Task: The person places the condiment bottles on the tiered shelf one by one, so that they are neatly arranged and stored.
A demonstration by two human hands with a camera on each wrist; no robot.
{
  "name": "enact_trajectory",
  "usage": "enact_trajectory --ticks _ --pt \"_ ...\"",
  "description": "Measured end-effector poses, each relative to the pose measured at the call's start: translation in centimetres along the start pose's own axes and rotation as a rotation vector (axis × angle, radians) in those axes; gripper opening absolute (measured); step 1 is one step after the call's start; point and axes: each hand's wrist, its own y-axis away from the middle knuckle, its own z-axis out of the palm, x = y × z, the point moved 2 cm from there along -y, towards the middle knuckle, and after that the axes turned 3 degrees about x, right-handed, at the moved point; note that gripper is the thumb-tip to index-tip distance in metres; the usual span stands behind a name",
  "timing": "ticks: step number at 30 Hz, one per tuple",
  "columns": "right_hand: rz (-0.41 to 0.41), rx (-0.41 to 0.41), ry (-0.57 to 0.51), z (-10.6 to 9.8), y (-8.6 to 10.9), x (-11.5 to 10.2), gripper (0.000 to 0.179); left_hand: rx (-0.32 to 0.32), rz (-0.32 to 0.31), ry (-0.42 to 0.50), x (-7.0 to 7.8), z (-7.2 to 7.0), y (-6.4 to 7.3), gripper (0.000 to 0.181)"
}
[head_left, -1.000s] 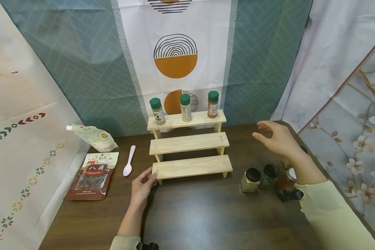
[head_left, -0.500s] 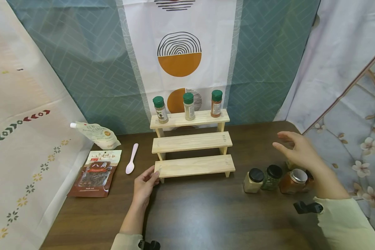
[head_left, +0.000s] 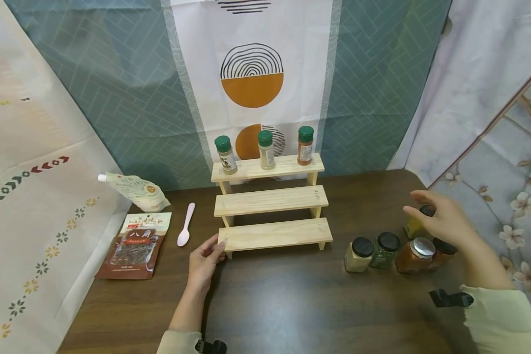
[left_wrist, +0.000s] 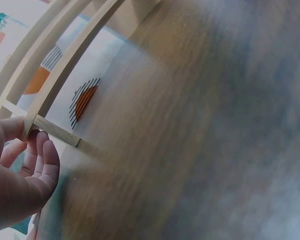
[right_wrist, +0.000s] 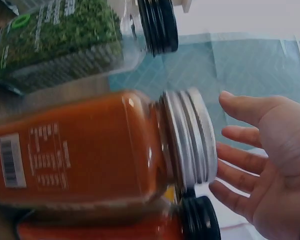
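Note:
A three-step wooden spice rack (head_left: 274, 235) stands mid-table. My left hand (head_left: 203, 264) holds the left end of its lowest step, thumb on top; in the left wrist view the fingers curl beneath the board. Over at the right, my right hand (head_left: 444, 219) hovers with thumb and fingers apart, holding nothing. It is beside a yellow jar (head_left: 413, 229) that it partly hides. Close by are an orange-brown jar with a silver lid (right_wrist: 80, 150), a red jar with a black lid (right_wrist: 105, 227), a green herb jar (head_left: 384, 253) and a pale powder jar (head_left: 357, 259).
Three green-capped spice bottles stand on the top step, one of them a reddish bottle (head_left: 305, 147). At left lie a brown packet (head_left: 132, 248), a spouted pouch (head_left: 137, 192) and a pink spoon (head_left: 186, 226). Cloth hangs behind and beside the table.
My right hand has moved right and slightly down, over to the jars, uncovering the silver-lidded and red ones. My left hand keeps its hold on the rack.

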Motion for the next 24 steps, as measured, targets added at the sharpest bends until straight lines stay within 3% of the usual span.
enact_trajectory --ticks 16,24 --pt "0.095 -0.066 0.095 -0.6 0.6 3.4 0.064 0.018 0.004 -0.005 -0.3 -0.1 -0.2 0.039" --pt "0.085 -0.070 0.108 -0.3 0.5 4.9 0.059 0.010 -0.004 -0.014 -0.3 0.0 -0.2 0.038"
